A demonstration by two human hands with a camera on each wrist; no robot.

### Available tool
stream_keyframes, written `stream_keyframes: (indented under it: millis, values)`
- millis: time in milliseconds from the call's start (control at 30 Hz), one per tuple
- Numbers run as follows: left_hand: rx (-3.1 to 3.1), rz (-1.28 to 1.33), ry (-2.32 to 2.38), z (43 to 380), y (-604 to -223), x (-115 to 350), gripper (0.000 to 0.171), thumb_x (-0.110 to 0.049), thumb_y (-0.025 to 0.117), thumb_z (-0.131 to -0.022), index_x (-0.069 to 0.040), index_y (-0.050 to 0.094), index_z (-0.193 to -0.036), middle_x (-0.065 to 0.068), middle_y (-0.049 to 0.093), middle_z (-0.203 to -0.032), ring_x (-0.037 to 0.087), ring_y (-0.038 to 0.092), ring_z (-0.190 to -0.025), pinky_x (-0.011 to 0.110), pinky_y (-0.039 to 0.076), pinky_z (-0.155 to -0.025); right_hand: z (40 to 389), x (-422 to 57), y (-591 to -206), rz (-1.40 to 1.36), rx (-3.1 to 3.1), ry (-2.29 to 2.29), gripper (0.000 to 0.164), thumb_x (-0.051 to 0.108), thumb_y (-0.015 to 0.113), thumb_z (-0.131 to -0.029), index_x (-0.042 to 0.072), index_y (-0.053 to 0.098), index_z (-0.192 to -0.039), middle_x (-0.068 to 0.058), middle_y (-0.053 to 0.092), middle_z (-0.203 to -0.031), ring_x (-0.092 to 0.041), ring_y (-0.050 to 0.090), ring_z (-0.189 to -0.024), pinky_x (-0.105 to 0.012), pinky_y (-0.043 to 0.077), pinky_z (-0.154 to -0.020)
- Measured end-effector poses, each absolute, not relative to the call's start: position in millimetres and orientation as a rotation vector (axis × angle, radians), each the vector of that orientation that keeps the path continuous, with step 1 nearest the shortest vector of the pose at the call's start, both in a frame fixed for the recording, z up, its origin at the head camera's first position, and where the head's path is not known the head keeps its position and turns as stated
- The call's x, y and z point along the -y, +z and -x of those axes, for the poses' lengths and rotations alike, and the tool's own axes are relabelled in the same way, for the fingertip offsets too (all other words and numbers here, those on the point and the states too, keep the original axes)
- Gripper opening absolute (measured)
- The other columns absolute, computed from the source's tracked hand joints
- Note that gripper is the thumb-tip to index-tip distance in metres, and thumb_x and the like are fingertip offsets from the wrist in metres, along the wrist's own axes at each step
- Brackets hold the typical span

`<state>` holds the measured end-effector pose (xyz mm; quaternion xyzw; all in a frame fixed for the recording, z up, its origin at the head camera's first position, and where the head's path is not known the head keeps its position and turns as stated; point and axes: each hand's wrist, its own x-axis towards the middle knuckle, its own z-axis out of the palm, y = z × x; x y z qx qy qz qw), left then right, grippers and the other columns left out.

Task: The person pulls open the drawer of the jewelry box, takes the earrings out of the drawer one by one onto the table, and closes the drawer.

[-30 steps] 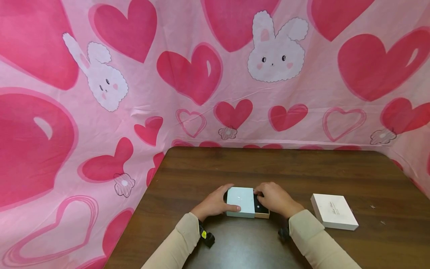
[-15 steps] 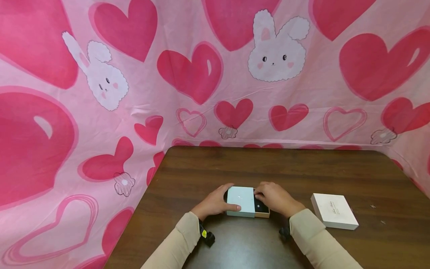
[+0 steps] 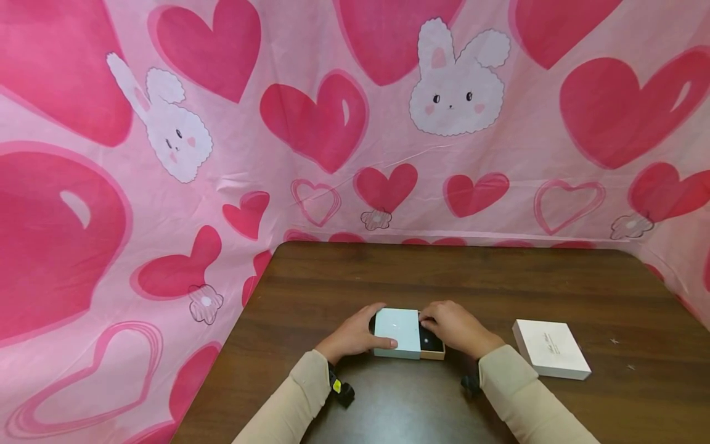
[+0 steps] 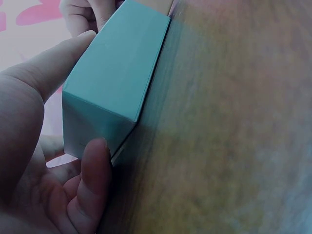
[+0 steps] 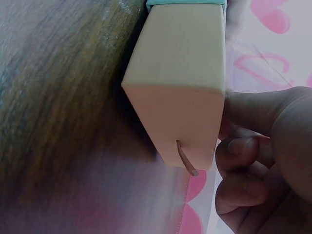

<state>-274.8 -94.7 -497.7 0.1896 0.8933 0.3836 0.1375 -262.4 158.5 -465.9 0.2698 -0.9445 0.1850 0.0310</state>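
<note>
My left hand (image 3: 352, 336) grips the light-blue sleeve (image 3: 397, 333) of a small jewelry box on the table, thumb along its near side. The peach drawer (image 3: 432, 356) is partly out of the sleeve on the right. A small pale bead-like piece (image 3: 426, 340) sits on the black insert (image 3: 435, 345) inside. My right hand (image 3: 457, 330) reaches over the drawer from the right, thumb and fingertips bent down at the insert's far part; I cannot tell what they pinch. In the right wrist view, a short brown pull ribbon (image 5: 186, 160) sticks out of the drawer's end.
A white box lid (image 3: 551, 348) with dark lettering lies on the brown wooden table (image 3: 477, 277), right of my right forearm. Two tiny pale scraps (image 3: 615, 341) lie farther right. A pink cloth (image 3: 388, 148) with hearts and rabbits hangs behind and at the left.
</note>
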Motion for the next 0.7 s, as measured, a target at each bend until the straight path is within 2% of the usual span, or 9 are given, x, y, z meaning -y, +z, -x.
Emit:
stream_keyframes:
  millis: [333,700]
  values:
    - [-2.573,-0.536,1.117,275.1,-498.1,94.8,0.095,-0.056,0.081,-0.07,-0.022,0.039,-0.148,0.001,0.043,-0.143,0.019,0.048,-0.114,0.047,0.041,-0.095,261.0,-160.5,-463.3,-0.838,2.881,0.586,0.011,0.01,0.072,-0.088,0.009,0.076,-0.098,0.001,0.069,-0.092,-0.016,0.063,-0.084,-0.039,0.052,-0.079]
    - [-2.571,-0.524,1.12,276.1,-500.2,95.0,0.097,-0.06,0.081,-0.068,-0.025,0.039,-0.148,-0.001,0.042,-0.144,0.018,0.047,-0.114,0.046,0.041,-0.095,259.3,-163.8,-461.1,-0.702,2.931,0.674,0.014,0.01,0.071,-0.089,0.01,0.076,-0.102,0.001,0.069,-0.095,-0.016,0.062,-0.087,-0.041,0.051,-0.084]
